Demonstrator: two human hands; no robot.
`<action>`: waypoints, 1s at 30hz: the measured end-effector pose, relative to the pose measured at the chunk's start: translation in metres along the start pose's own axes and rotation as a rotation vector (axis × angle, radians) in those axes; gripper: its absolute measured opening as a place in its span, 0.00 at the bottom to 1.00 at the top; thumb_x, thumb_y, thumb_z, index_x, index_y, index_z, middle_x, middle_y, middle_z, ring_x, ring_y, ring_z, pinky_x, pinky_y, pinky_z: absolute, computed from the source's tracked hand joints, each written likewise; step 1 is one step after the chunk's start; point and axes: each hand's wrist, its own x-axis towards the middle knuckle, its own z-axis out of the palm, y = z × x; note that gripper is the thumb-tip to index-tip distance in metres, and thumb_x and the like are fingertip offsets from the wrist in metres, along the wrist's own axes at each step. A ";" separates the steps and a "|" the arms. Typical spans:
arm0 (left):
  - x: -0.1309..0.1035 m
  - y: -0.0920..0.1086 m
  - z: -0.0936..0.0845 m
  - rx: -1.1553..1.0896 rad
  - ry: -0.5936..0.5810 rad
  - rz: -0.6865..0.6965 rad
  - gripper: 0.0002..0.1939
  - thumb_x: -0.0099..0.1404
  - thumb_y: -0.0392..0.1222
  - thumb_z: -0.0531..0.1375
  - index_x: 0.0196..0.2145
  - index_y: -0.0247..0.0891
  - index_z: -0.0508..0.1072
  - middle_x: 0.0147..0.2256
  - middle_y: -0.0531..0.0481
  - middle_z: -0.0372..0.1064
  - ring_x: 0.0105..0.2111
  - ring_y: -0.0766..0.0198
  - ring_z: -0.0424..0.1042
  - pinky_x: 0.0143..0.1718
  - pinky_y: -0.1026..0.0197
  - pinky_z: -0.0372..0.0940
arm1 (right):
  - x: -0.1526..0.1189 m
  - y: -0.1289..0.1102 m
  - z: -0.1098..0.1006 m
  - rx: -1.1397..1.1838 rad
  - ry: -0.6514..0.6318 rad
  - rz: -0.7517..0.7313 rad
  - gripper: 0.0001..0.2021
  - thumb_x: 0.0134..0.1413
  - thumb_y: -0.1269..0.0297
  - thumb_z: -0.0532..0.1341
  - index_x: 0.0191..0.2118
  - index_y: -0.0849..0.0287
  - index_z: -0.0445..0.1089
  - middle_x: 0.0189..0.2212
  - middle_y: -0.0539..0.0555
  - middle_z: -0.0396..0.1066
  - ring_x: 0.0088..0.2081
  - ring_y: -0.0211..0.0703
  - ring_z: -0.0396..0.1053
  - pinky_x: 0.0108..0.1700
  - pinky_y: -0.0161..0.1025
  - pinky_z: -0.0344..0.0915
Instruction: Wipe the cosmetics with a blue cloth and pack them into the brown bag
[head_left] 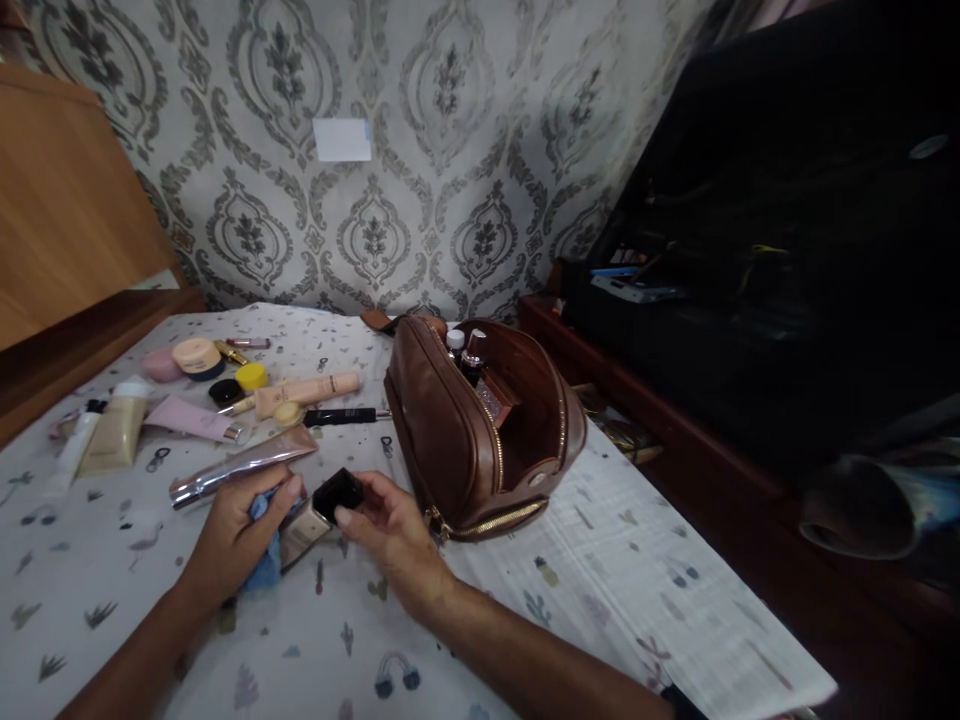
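My left hand (241, 530) is closed around a crumpled blue cloth (265, 568), which presses against the side of a beige foundation bottle (304, 532). Fingers of my right hand (397, 540) pinch the bottle's square black cap (337, 493). The bottle is tilted, cap end toward the right hand, just above the patterned tablecloth. Just beyond the left hand lies a shiny pinkish tube (244, 465). To the right of both hands stands an open brown leather makeup bag (450, 440), with a white-capped bottle (455, 341) and other cosmetics inside.
Several cosmetics lie at the left, among them a pink tube (191, 417), a cream tube (115, 428), a peach tube (307, 392), a black tube (341, 416) and a yellow-lidded jar (251, 376). A wooden cabinet (75, 200) borders the left; dark shelving stands at the right.
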 end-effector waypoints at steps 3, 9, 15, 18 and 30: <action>-0.003 0.005 0.000 -0.065 -0.051 0.056 0.21 0.67 0.53 0.53 0.21 0.39 0.65 0.19 0.55 0.60 0.21 0.67 0.61 0.25 0.65 0.61 | 0.000 0.001 0.000 0.027 -0.009 0.000 0.28 0.41 0.54 0.73 0.50 0.54 0.70 0.43 0.52 0.75 0.45 0.44 0.72 0.51 0.43 0.66; -0.007 0.013 0.004 -0.142 -0.078 0.096 0.15 0.69 0.51 0.53 0.41 0.40 0.75 0.37 0.48 0.75 0.39 0.57 0.74 0.41 0.60 0.69 | 0.001 0.000 -0.001 0.080 -0.041 0.047 0.37 0.39 0.57 0.75 0.58 0.54 0.65 0.51 0.54 0.73 0.55 0.49 0.69 0.61 0.49 0.59; -0.009 0.001 0.012 -0.290 -0.149 0.168 0.22 0.73 0.51 0.47 0.59 0.46 0.67 0.59 0.48 0.65 0.61 0.53 0.63 0.63 0.51 0.58 | 0.001 -0.001 -0.001 0.042 -0.103 -0.004 0.40 0.42 0.56 0.74 0.62 0.54 0.60 0.56 0.57 0.69 0.57 0.49 0.67 0.63 0.50 0.58; -0.013 0.002 0.016 -0.337 -0.196 0.189 0.24 0.74 0.51 0.44 0.63 0.48 0.63 0.64 0.51 0.60 0.65 0.54 0.57 0.66 0.51 0.53 | -0.001 0.001 0.001 0.064 -0.104 -0.038 0.38 0.44 0.57 0.73 0.60 0.52 0.59 0.56 0.56 0.68 0.57 0.47 0.66 0.62 0.49 0.59; -0.017 0.012 0.017 -0.182 -0.106 0.340 0.19 0.73 0.45 0.49 0.57 0.46 0.67 0.56 0.45 0.65 0.57 0.54 0.65 0.56 0.54 0.64 | -0.003 -0.005 0.007 0.023 -0.278 -0.114 0.29 0.46 0.52 0.71 0.52 0.55 0.64 0.49 0.55 0.70 0.52 0.48 0.67 0.57 0.47 0.63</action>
